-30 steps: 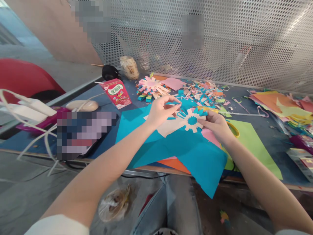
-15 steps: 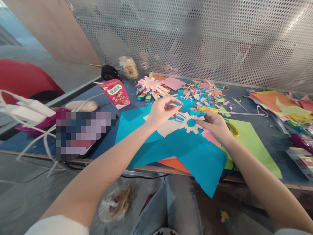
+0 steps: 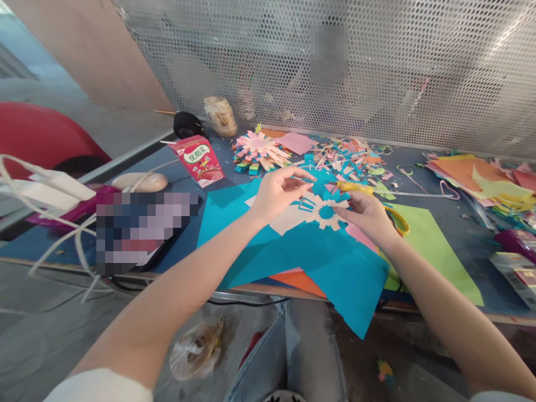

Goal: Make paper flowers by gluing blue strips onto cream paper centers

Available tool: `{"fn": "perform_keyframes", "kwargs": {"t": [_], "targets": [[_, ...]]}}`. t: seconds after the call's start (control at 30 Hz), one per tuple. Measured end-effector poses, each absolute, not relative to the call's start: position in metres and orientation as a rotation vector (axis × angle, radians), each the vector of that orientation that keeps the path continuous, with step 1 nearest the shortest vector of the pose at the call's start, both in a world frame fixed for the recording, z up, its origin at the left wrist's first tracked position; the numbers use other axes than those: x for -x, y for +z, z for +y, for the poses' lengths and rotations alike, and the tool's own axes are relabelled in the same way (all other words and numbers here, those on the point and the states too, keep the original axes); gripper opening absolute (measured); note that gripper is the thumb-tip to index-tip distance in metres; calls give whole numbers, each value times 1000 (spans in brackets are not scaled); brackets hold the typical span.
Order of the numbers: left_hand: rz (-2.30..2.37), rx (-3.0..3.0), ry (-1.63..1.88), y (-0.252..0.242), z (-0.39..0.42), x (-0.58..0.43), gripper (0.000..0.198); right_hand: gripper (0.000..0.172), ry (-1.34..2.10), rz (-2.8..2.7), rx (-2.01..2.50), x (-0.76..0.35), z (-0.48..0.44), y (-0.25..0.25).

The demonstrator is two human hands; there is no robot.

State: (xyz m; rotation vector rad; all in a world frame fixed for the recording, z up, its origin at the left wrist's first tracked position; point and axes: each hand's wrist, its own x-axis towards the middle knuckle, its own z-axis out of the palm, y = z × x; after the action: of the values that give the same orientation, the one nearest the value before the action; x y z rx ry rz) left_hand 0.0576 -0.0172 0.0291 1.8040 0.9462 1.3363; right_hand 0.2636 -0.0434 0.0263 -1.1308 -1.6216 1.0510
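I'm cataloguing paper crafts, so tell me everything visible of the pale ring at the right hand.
The ring looks like thin, pale paper, with short tabs around its outer edge and a jagged round hole showing blue. The right hand pinches its right edge, over a blue sheet. Blue tabs show along its top. Whether the left hand touches it is unclear.

- Ring [image 3: 314, 215]: pale paper, toothed rim, jagged hole showing blue, three o'clock from the view's centre.
- Blue strips [image 3: 307, 205]: narrow, side by side, at the ring's ten o'clock.
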Motion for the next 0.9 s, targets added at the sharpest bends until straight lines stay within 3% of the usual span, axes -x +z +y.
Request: {"fn": "perform_keyframes", "kwargs": {"t": [0.53, 0.77, 0.9], "targets": [[916, -1784, 1311, 31, -21, -59, 16, 36, 1024, -1639, 1159, -263, -46, 30], [837, -1715, 1316, 30, -20, -60, 35, 32, 981, -1663, 1170, -263, -46, 30], [776, -1693, 1303, 29, -19, -61, 33, 30, 954, -1682, 1149, -263, -46, 28]]}}
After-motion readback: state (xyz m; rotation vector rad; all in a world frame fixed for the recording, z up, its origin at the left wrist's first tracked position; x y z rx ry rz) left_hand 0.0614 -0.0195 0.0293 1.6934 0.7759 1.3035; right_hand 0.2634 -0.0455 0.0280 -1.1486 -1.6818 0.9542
